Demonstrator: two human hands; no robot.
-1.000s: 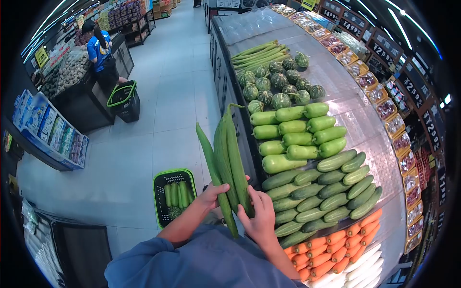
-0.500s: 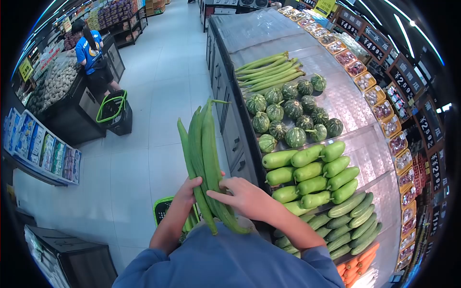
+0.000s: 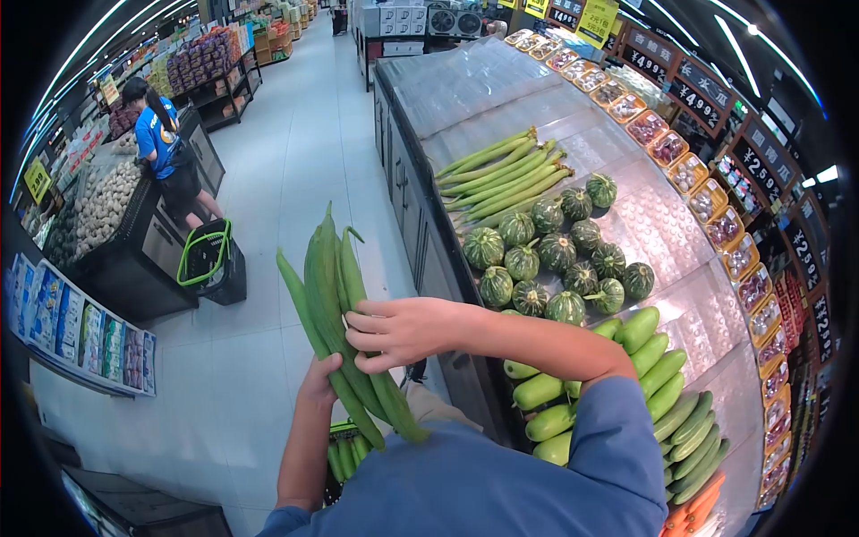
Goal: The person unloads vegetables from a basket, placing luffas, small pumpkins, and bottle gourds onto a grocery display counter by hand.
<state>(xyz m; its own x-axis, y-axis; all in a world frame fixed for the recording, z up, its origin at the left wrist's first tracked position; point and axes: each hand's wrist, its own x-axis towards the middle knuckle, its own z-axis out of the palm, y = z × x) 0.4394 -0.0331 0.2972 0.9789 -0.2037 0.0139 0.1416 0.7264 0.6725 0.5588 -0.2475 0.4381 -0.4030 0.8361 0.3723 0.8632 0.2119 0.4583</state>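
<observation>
Upright before my body stands a bunch of several long green loofah gourds (image 3: 324, 291), their tips pointing away from me. My left hand (image 3: 318, 380) is closed around the lower left side of the bunch, thumb across the front. From the right, my right hand (image 3: 394, 333) reaches over with bent fingers closed on the rightmost loofahs; its fingertips lie between the gourds. Below, partly hidden by my shirt, is a shopping basket (image 3: 338, 428) with long green vegetables (image 3: 347, 456) inside. More loofahs (image 3: 501, 179) lie in a row on the display stand.
The stand (image 3: 474, 80) on my right also bears striped round squashes (image 3: 557, 253), pale green gourds (image 3: 550, 421), cucumbers (image 3: 693, 447) and carrots (image 3: 693, 510). Packaged trays (image 3: 689, 173) line its far edge. Across the aisle, a person (image 3: 161, 134) stands beside a black basket (image 3: 219, 268).
The loofah bunch and both hands have shifted left. My right hand has moved up along the gourds, its forearm now stretching across from the right. The person across the aisle has turned slightly.
</observation>
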